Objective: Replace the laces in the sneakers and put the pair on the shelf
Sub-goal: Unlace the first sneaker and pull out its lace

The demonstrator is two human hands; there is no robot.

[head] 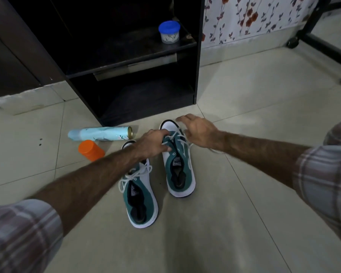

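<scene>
A pale tiled floor (234, 223) fills most of the view, with a flowered curtain (254, 16) hanging at the far right. The black shelf unit (198, 56) stands on the tiles and serves as the landmark; left of it is a dark cabinet (12, 56). Right of the shelf unit, a black wheeled frame (323, 42) crosses the corner.

Just in front of the shelf unit sit the two sneakers (180, 170), side by side, toes toward it, green and white, both with white laces (134, 175). The left hand (154, 143) lies on the laced part of the right-side sneaker, fingers curled around the laces there. The right hand (198, 131) hovers above that sneaker's toe, fingers spread and holding nothing.

Left of the sneakers, before the shelf unit's front corner, a light blue can (98, 133) lies on its side, an orange jar (91, 150) beside it. On the unit's middle board stands a blue-lidded tub (169, 32).
</scene>
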